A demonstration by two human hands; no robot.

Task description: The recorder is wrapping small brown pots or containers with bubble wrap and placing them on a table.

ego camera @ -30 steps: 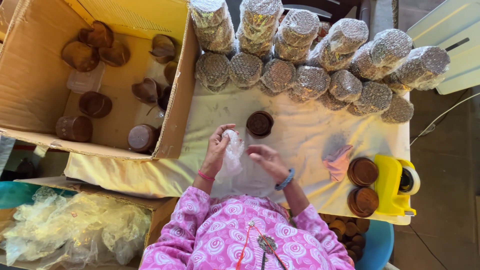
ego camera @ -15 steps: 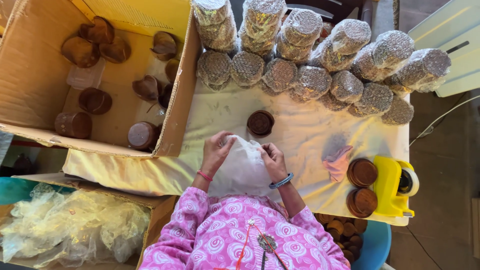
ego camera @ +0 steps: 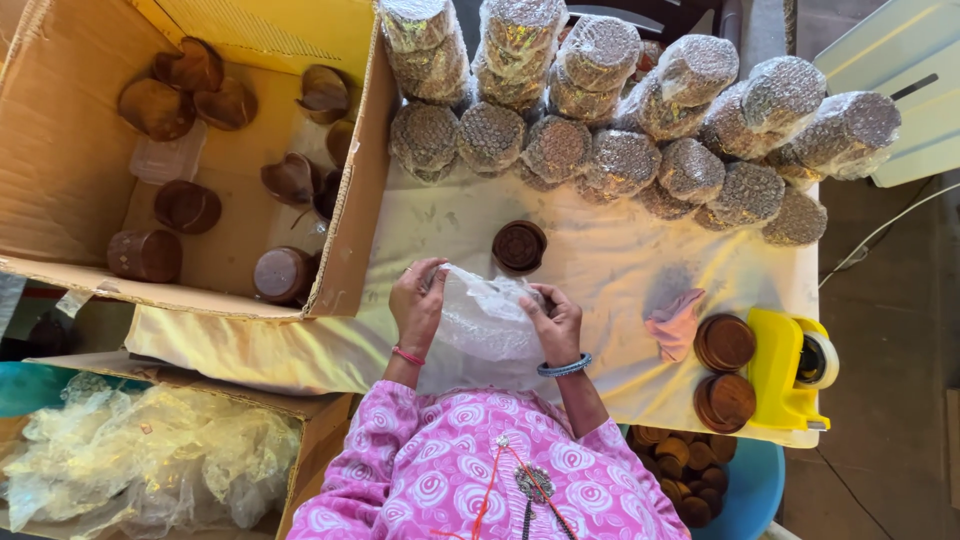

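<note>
Here, both hands pinch a clear bubble-wrap sheet, crinkled and translucent: left hand grips its left edge, right hand its right edge, just below the brown jar.

Cardboard box left, brown jars inside. Bubble-wrapped jars stacked along far table edge. Yellow tape dispenser right, brown lids beside, pink cloth nearby.

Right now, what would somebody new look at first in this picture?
Probably the heap of shiny bubble-wrapped bundles along the table's far edge. Next, the left hand and right hand spreading a clear plastic sheet at the near edge, and the yellow tape dispenser on the right.
</note>
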